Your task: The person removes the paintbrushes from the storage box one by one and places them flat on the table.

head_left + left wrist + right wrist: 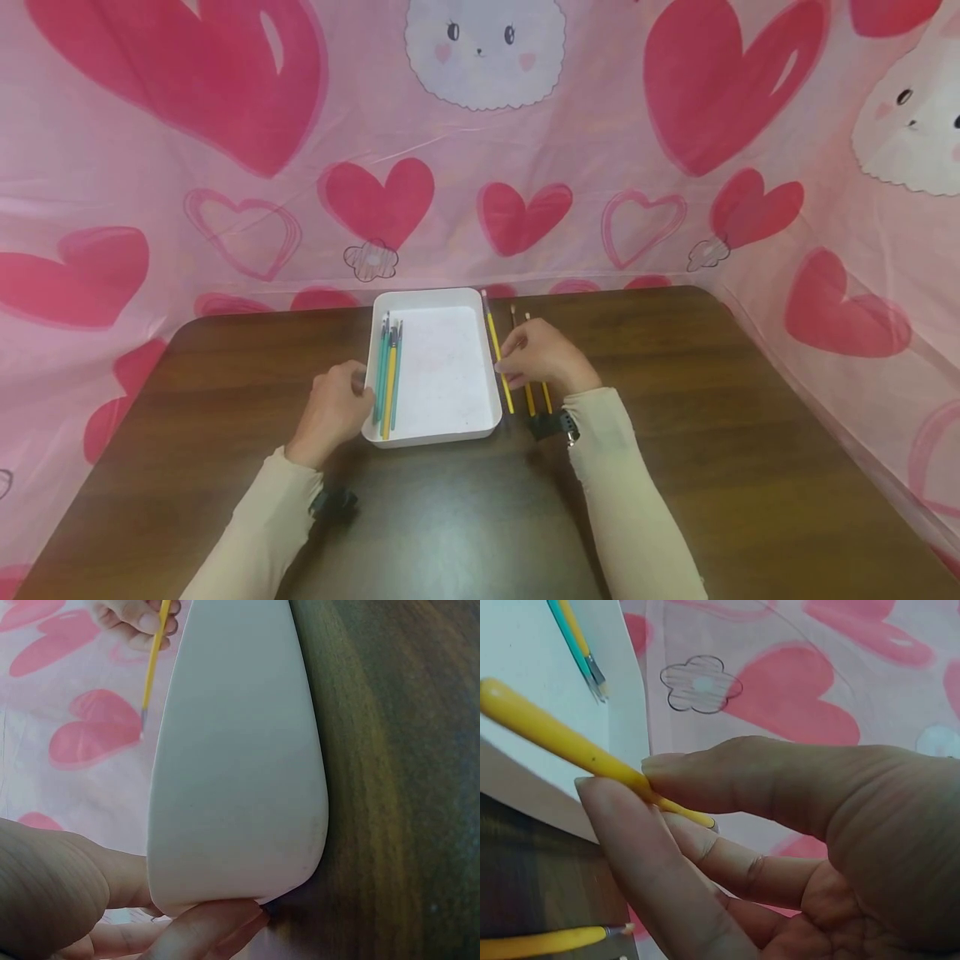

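Note:
My left hand (333,410) grips the left side of a white rectangular tray (431,438); in the left wrist view its thumb and fingers pinch the tray wall (236,772). Beside the opposite side, my right hand (546,358) pinches a yellow paintbrush (506,395) between thumb and fingers. This brush is raised at the tray's right edge, its bristle end pointing away from me. Inside the tray, along its left wall, lie several teal paintbrushes (381,379) and a yellow-handled paintbrush (389,392), bristles toward the far end.
Two more yellow paintbrushes, one (529,400) nearer the tray and another (547,398) to its right, lie on the brown wooden table (450,517) under my right hand. A pink heart-patterned cloth (465,142) hangs behind the table and along its sides.

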The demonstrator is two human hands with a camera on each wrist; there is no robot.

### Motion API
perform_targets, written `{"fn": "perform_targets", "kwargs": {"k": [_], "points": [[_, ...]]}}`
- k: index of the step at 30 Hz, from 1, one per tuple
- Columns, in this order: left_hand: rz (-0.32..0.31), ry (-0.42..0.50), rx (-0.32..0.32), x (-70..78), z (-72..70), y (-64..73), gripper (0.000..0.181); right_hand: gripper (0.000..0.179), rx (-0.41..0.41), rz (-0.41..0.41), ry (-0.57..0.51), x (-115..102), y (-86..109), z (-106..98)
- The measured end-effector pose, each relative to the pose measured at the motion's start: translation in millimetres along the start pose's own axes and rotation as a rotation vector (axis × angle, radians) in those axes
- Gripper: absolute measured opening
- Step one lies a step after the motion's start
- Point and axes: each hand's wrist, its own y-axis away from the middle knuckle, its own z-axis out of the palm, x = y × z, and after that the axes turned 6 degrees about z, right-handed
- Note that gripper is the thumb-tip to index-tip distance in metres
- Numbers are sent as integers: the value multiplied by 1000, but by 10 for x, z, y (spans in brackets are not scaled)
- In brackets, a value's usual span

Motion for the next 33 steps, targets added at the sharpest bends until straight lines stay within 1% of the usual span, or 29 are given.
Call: {"fn": "perform_targets", "kwargs": {"k": [3, 9, 16, 23, 28, 33], "points": [[-1, 1, -2, 1, -1, -1, 44, 21, 4, 11, -14, 19, 4, -44], [-9, 3, -5, 5, 2, -6, 44, 24, 18, 4, -28, 66, 9, -116], [-9, 7, -9, 4, -2, -8, 44, 21, 21, -12, -6, 97, 24, -180], [-3, 4, -4, 2, -1, -6, 45, 24, 49, 24, -8, 153, 29, -240], [-7, 8, -7, 2, -2, -8, 44, 23, 61, 15, -11, 203, 7, -294], [-1, 11, -9, -9, -1, -15, 43, 23, 68, 26, -20, 275, -6, -345]]}}
